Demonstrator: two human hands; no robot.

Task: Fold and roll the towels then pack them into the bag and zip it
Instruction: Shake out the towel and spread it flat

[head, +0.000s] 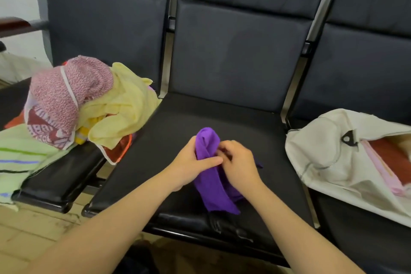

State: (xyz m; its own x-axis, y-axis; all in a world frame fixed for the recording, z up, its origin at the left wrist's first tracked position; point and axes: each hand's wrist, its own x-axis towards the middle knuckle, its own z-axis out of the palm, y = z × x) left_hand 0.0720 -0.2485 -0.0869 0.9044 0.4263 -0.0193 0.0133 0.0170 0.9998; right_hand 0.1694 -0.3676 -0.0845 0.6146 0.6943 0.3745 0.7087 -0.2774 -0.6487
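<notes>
The white bag [329, 153] ran off the right edge, its pink and red contents [387, 162] a blur; the green striped towel [20, 158] was cut off lower left.

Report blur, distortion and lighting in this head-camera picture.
Head view: wide-angle distortion splays the metal seat posts; the off-white fabric bag at the right edge is smeared; the purple cloth towel, left hand and right hand are slightly soft; light is even, with a faint sheen on the front edge of the black padded seat.
</notes>
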